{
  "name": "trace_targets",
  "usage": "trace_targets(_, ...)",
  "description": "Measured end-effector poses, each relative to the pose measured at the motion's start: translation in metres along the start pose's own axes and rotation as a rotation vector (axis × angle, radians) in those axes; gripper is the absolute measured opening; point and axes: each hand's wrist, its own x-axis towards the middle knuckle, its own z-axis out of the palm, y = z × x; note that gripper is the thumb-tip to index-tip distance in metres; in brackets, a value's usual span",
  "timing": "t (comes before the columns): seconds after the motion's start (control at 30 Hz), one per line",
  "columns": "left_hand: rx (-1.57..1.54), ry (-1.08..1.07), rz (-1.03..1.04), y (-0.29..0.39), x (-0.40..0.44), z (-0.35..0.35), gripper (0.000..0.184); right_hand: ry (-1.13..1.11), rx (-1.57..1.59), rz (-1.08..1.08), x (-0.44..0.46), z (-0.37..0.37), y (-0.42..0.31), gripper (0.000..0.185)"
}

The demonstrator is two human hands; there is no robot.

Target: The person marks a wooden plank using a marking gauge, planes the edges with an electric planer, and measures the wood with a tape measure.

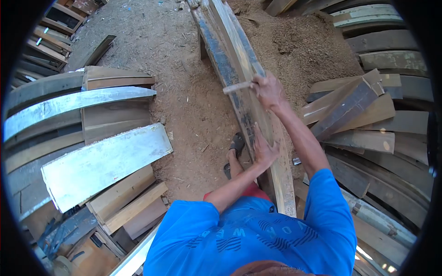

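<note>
Stick (238, 87) at 12 o'clock from frame centre, lying crosswise over the beam (241, 60), one end in the right hand (269, 89). That hand is closed round it, knuckles up; its forearm comes in from 5 o'clock, long reach, elbow only slightly bent.

Left hand (264, 149) at 4 o'clock, nearer the body, open and gripping nothing. It's laid on the beam, fingers out together toward 12, thumb spread off to the right, wrist bent back. Its forearm comes up from 6 and slants right.

Beam runs from 12 down to about 5, worn dark patches along its left side. White board (108, 165) at 8, on stacked wood. Crossed planks (352, 108) at 2 to 3. Wood shavings (313, 43) on the ground at 1. Foot (237, 143) just left of the beam.
</note>
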Motion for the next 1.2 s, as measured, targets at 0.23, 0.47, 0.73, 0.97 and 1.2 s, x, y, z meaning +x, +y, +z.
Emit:
trace_targets(0.23,-0.033,-0.130,-0.053,0.007,0.003,-0.014,0.107,-0.021,-0.036,-0.010,0.074,-0.008,-0.005,0.020)
trace_targets(0.47,-0.120,-0.087,0.021,0.041,0.139,-0.057,0.092,-0.002,0.056,0.018,0.072,-0.010,-0.006,0.021)
trace_targets(0.73,0.096,0.060,0.128,0.036,0.225,-0.036,0.087,0.029,0.033,-0.011,0.092,-0.003,-0.001,0.023)
trace_targets(0.97,-0.041,-0.013,0.028,0.065,0.216,-0.054,0.109,0.145,0.012,-0.020,0.278,-0.009,-0.027,0.021)
trace_targets(1.2,0.085,-0.122,0.026,0.061,0.221,-0.067,0.107,-0.060,-0.089,0.009,0.380,-0.033,-0.039,0.023)
